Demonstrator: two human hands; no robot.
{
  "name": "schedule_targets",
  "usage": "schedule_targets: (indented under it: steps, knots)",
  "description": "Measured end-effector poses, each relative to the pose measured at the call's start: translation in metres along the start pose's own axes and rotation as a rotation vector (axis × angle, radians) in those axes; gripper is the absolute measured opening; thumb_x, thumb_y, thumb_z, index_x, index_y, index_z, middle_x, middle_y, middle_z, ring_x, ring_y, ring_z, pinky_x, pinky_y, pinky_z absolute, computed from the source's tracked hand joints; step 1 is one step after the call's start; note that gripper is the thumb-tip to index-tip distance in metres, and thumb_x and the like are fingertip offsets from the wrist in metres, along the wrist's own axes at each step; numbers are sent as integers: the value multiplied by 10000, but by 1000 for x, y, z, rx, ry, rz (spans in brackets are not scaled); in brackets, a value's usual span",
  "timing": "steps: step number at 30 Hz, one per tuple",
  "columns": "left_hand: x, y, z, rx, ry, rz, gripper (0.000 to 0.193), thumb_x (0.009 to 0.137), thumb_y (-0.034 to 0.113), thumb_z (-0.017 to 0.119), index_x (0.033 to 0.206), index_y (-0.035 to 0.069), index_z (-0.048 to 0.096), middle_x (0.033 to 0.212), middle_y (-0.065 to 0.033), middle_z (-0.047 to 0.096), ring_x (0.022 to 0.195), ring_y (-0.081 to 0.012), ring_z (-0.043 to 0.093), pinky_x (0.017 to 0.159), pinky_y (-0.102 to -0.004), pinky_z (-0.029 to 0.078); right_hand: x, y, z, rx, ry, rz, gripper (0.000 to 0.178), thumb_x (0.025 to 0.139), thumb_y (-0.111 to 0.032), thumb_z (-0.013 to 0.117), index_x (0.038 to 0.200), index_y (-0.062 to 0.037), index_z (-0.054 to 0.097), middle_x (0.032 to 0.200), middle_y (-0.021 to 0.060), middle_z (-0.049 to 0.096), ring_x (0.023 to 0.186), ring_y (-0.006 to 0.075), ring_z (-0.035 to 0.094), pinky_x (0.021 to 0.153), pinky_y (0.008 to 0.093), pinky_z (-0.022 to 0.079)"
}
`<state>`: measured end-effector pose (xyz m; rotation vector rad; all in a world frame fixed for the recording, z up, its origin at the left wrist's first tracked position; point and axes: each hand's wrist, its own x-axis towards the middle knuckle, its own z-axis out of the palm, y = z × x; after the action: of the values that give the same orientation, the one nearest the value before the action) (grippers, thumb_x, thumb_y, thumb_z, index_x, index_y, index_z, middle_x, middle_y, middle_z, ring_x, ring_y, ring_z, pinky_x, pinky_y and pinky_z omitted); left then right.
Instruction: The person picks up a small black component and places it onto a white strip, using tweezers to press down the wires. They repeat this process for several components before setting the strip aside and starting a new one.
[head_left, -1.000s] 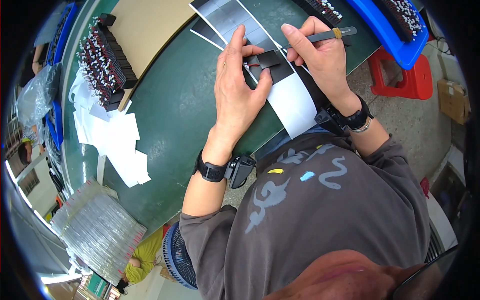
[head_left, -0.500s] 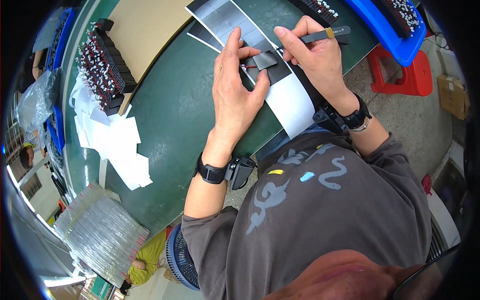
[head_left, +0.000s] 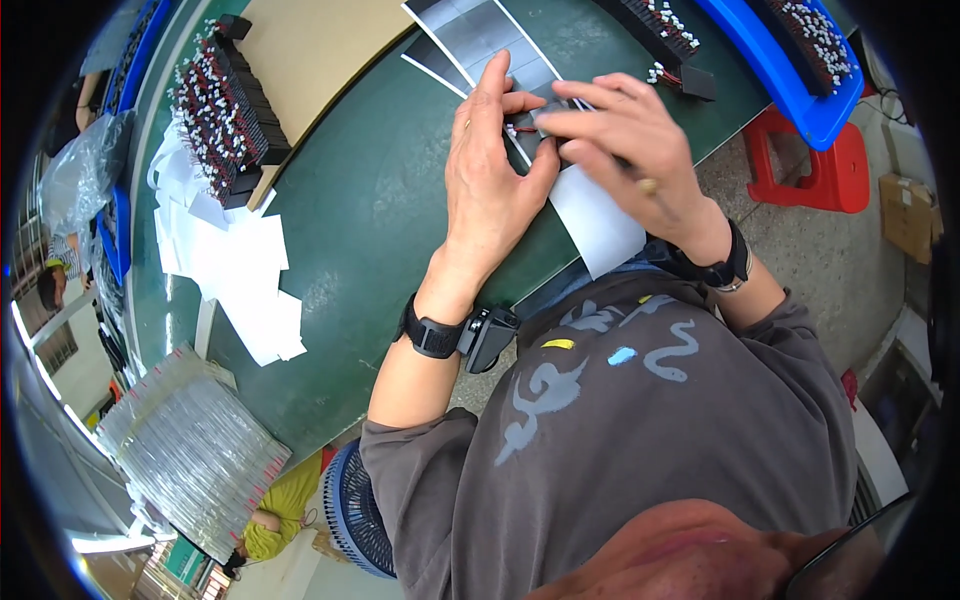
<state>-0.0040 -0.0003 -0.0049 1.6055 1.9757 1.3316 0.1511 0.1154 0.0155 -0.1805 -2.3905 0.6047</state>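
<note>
- Small dark part (head_left: 553,112): lies on the long white sheet at the far middle of the green table, pinched between the fingertips of both hands; short red wires show at its left edge. Much of it is hidden by the fingers.
- Left hand (head_left: 493,180): lies palm down on the table, fingers stretched forward, tips pressing the part from the left; a black wristband sits on the wrist.
- Right hand (head_left: 630,150): arched over the part from the right, fingers bent, tips touching the part; a slim tool with a yellow band (head_left: 650,188) is tucked under the palm. A black watch is on this wrist.
- White sheet (head_left: 600,225): a strip with grey printed panels, running from the table's near edge, under both hands, to the far side.
- Green table (head_left: 360,200): carries everything.
- Loose white paper slips (head_left: 240,270): heaped well to the left.
- Rack of red-wired connectors (head_left: 225,110): beyond the slips, beside a brown board (head_left: 310,45).
- Blue tray (head_left: 800,75): at the far right, above a red stool (head_left: 810,165).
</note>
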Motion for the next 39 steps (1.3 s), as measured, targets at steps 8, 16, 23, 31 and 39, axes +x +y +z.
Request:
schedule_targets:
  steps: [8,16,23,31,39]
  knots:
    - [0,-3,3,-24,-1,-1,860,817,41,751,1568,98,336,1149,-113,714,1228,-286,617,1001,-398,514,-5,8,4,58,20,145,226,857,-10,753,1080,-29,715,1081,95,748,1123,299,676,992,416,498]
    - [0,3,-3,-78,-57,-42,866,798,18,745,1558,44,330,1128,-99,705,1236,-301,589,1038,-421,492,-22,13,-11,-86,108,8,224,828,1,771,1031,-30,681,1093,98,734,1039,308,681,928,398,535]
    - [2,4,0,-42,-63,-22,866,812,33,755,1565,72,330,1130,-94,711,1212,-284,607,1005,-403,510,-11,4,-13,19,12,121,223,834,9,759,1025,-23,649,1060,100,726,1004,301,686,857,375,548]
    - [1,3,-1,-47,-65,-47,876,801,38,771,1560,59,333,1116,-85,707,1186,-284,600,1012,-405,505,-5,7,-22,238,-89,238,203,886,-27,751,1004,-15,586,1118,122,705,1028,243,686,881,361,547]
    - [2,3,-2,-49,-66,-26,858,802,35,783,1549,62,364,1105,-75,712,1185,-276,602,991,-393,515,-19,5,-44,1445,180,821,180,971,-42,673,1095,-40,544,1194,147,661,1076,195,659,984,324,534]
